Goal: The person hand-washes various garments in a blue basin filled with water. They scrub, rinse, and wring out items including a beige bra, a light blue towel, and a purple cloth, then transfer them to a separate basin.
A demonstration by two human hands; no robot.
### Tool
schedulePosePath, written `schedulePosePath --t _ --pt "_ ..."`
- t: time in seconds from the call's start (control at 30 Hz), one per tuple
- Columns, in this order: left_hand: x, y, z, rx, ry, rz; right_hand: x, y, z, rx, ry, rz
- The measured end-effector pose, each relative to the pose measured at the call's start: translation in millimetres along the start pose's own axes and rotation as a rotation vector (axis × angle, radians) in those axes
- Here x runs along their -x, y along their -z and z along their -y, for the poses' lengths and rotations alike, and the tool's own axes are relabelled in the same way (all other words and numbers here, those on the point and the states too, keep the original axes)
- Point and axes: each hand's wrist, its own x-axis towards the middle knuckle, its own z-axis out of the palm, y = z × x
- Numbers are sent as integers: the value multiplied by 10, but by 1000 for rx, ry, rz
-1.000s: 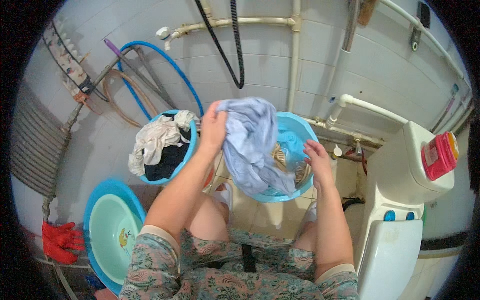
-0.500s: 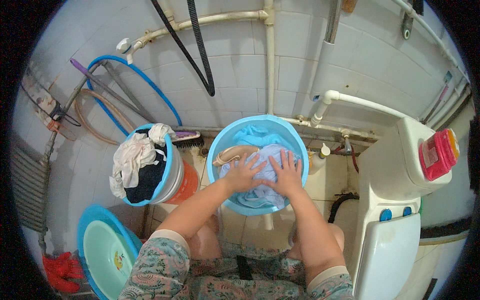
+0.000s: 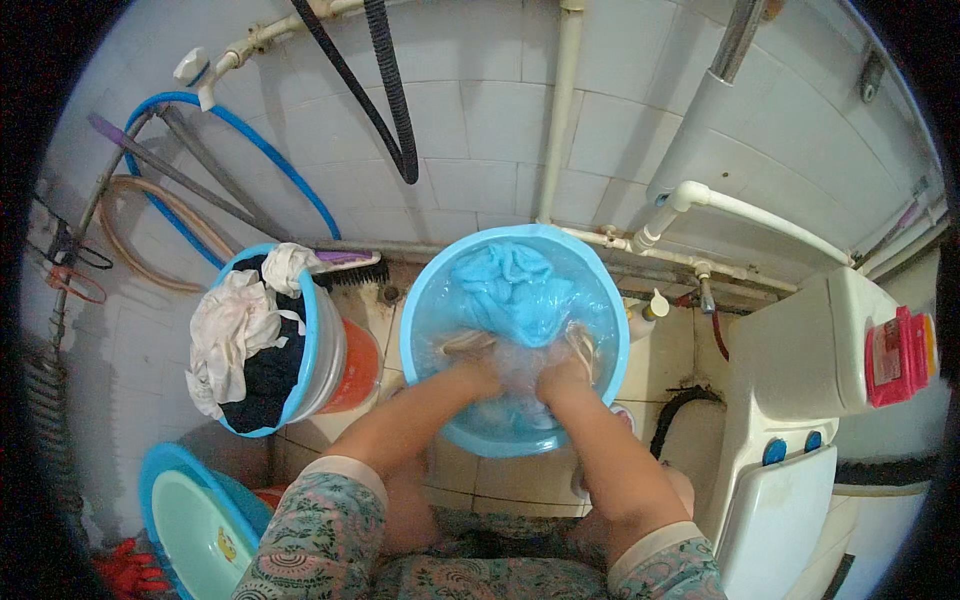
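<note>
A round light-blue basin (image 3: 617,330) of water stands on the floor in front of me. Both hands are pushed down into it side by side, my left hand (image 3: 481,374) and my right hand (image 3: 564,378), with their fingers hidden by water and wet laundry. Just beyond them a bright blue cloth (image 3: 515,295) bulges up at the surface. Beige fabric (image 3: 466,343) shows by the left hand, and another beige strip lies against the right. Between the hands, a pale lavender cloth (image 3: 520,368) is blurred underwater.
On the left stands a bucket (image 3: 313,345) heaped with white and black clothes, a brush (image 3: 355,266) behind it. Nested basins (image 3: 165,462) and red gloves (image 3: 130,568) sit nearer. Rightward are a pump bottle (image 3: 645,315) and a toilet (image 3: 780,500). Pipes line the tiled wall.
My hands have gone from lying spread on top of the lavender cloth to down in the water. The lavender cloth has sunk, and the bright blue cloth now shows more. The view has shifted slightly.
</note>
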Motion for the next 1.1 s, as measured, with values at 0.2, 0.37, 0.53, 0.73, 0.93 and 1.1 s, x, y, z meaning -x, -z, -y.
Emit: schedulePosePath --t 0.2,0.37,0.53,0.73,0.93,1.1 --pt "-100 -35 23 -119 243 -37 37 68 122 1 -11 -251" --pt "-248 -219 157 -115 343 -268 465 709 157 39 73 -74" --pt "78 291 194 935 284 -605 686 533 -65 -62 159 -332" --pt "667 712 3 1122 96 -543 770 437 28 40 -2 -412" --pt "974 275 -54 1007 255 -684 841 482 -46 -382 13 -640" --pt "932 382 65 799 298 -812 1191 1554 -38 -1172 114 -728"
